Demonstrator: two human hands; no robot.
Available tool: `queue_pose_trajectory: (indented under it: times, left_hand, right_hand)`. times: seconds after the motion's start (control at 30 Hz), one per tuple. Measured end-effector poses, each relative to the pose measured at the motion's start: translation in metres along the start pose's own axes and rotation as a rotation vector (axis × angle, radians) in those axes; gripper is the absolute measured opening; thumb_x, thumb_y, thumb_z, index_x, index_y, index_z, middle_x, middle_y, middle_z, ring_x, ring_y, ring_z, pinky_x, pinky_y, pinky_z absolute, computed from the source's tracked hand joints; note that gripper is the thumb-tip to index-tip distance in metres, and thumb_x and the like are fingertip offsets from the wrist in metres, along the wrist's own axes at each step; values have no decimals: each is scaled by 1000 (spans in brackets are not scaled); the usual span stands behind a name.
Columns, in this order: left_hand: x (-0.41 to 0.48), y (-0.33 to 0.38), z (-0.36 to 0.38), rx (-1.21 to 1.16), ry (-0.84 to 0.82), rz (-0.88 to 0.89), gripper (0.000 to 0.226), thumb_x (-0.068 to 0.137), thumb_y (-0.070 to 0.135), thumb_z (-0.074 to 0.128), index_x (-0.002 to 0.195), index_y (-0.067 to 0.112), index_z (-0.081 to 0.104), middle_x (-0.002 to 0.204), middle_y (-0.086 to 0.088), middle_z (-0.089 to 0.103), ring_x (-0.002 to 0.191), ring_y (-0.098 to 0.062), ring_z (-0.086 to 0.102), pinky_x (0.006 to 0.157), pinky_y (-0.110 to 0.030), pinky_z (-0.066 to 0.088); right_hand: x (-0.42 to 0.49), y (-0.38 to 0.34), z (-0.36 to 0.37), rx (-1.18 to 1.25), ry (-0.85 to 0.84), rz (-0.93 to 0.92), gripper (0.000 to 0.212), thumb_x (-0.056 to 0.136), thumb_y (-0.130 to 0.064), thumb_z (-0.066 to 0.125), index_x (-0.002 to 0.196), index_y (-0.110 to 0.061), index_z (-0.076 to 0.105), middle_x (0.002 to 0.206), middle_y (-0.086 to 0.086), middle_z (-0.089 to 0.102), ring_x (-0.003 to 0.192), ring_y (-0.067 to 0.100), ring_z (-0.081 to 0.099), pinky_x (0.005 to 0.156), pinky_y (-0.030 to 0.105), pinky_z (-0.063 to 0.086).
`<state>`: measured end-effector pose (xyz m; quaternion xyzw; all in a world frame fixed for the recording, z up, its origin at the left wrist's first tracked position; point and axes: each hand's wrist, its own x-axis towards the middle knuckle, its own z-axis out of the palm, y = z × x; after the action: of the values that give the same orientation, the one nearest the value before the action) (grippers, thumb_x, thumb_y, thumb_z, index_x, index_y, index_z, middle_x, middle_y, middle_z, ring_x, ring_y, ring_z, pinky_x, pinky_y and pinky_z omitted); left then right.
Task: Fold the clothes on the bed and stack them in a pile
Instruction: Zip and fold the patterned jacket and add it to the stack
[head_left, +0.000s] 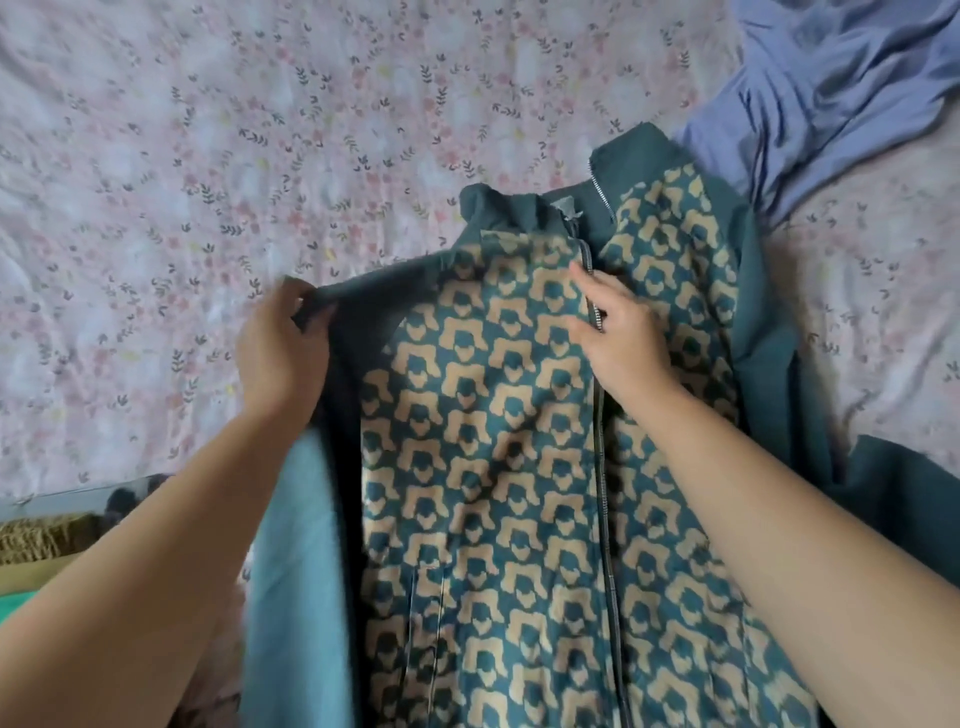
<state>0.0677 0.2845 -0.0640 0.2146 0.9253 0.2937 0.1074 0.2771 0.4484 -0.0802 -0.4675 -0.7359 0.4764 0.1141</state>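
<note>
the jacket (519, 441) lies front-up in the middle of the bed (156, 182), collar far, hem running out of view at the near edge, zip (602, 467) down its centre; the left hand (283, 358) is clenched on the plain dark shoulder edge at the jacket's left side, fingers curled round the fabric; the right hand (618, 332) rests flat on the chest beside the zip, fingers loose and spread, pressing rather than grasping.

the step in hand looks like bringing the left sleeve and side in over the front; to do it well, keep the right hand pinning the zip line so the body does not slide, carry the shoulder edge across in one level pull, and lay the fold parallel to the zip (a slanted fold makes a lumpy pile); smooth the patterned panel before letting go; the right side, spilling out to the right, needs the same treatment after.

counted: one jacket; one blue garment (841, 88) crumpled at the far right, touching the jacket's collar side; two hands; one bed sheet; no finished pile is in view.
</note>
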Motion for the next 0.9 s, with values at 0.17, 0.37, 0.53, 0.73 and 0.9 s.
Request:
queue_pose_trajectory:
  times: [0.17, 0.37, 0.53, 0.73, 0.9]
  left_hand:
    - [9, 6, 2, 295, -205, -15, 47, 78, 53, 50, 105, 17, 60, 102, -9, 66, 98, -31, 58, 77, -34, 42]
    - [36, 61, 42, 33, -409, 76, 57, 82, 55, 53, 123, 15, 56, 119, -3, 61, 105, -18, 57, 83, -26, 42]
    - [57, 86, 87, 46, -444, 69, 44, 90, 43, 52, 121, 11, 55, 116, -3, 62, 101, -18, 57, 81, -26, 44]
    - [75, 107, 122, -181, -474, -164, 26, 88, 25, 60, 110, 10, 59, 101, -10, 65, 92, -27, 62, 85, -40, 53]
    - [85, 110, 107, -690, -376, -118, 31, 86, -8, 53, 110, 9, 60, 84, -3, 67, 71, -16, 65, 67, -29, 56]
  right_hand:
    - [0, 16, 0, -1, -126, 217, 46, 87, -4, 58, 129, -22, 53, 137, 2, 49, 82, 7, 55, 64, 9, 43]
    - [30, 6, -2, 230, -101, 203, 48, 85, 0, 58, 129, -18, 51, 137, 1, 48, 128, 12, 42, 98, 19, 33]
    - [66, 2, -2, 354, -96, 231, 48, 86, -2, 57, 130, -19, 49, 136, 6, 48, 125, 15, 44, 105, 34, 36]
    - [90, -4, 9, 402, -92, 185, 50, 84, 1, 58, 128, -21, 52, 140, 4, 44, 127, 13, 40, 96, 21, 31]
    - [84, -13, 3, 437, -30, -27, 53, 82, 6, 58, 128, -20, 53, 128, -14, 50, 94, 27, 61, 93, 34, 50]
